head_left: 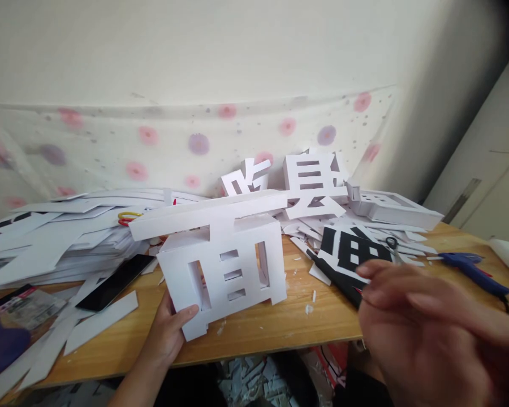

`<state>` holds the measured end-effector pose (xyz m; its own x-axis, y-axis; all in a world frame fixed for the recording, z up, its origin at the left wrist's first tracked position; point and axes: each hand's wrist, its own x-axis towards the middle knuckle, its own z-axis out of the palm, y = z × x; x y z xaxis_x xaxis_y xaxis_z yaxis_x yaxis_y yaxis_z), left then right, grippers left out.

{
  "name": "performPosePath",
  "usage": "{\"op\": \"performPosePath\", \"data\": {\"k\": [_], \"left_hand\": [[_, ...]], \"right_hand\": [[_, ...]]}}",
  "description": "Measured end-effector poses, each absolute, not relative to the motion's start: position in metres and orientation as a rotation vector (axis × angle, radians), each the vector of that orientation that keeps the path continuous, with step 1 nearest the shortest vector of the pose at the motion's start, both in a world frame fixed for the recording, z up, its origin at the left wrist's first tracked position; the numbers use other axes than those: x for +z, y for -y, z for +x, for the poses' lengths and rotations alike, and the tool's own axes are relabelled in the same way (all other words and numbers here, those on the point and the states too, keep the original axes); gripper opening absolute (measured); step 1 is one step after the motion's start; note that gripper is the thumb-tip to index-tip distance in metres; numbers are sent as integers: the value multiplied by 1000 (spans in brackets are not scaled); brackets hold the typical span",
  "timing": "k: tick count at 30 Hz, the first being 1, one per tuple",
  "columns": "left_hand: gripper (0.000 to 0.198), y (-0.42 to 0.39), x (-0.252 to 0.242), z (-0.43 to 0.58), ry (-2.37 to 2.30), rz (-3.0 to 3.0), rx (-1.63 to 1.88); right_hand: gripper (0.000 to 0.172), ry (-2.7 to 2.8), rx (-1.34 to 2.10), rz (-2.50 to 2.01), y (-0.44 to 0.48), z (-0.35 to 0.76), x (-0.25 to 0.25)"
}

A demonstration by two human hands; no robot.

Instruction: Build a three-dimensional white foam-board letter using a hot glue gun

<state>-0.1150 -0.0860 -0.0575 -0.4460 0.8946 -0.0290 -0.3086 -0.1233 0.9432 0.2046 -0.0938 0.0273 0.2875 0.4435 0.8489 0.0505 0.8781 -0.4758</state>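
My left hand [168, 325] is closed on the lower left corner of a white foam-board block character [220, 260]. Its thumb presses the front face, and the other fingers are behind the board. The character stands tilted over the table's front edge, with a long bar on top and cut-out slots. Close to the camera on the right, my right hand [428, 333] is raised and blurred, its fingers bent; whether they hold anything does not show clearly. Just past it lies a long black tool [333, 275], partly hidden by the hand, beside a black-and-white character sheet [352, 249].
White board pieces [68, 226] are piled at the left, near a dark phone [116, 281]. Finished-looking characters [311, 178] stand at the back. Scissors [393, 246] and a blue glue gun [475, 271] lie right on the wooden table [263, 333]. Scraps [252, 379] fill something below.
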Motion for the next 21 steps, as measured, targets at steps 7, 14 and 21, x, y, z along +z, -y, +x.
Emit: {"op": "performPosePath", "data": {"k": [7,14,21], "left_hand": [[64,82,-44,-113,-1248,685,1672],[35,90,-27,-116,-1258,424,1332],[27,89,-28,-102,-1291,414,1262]], "right_hand": [[15,931,1082,-531,30,183,7],[40,930,1445,-361,38,188,7],[36,966,1496,-310,48,188,10]]}}
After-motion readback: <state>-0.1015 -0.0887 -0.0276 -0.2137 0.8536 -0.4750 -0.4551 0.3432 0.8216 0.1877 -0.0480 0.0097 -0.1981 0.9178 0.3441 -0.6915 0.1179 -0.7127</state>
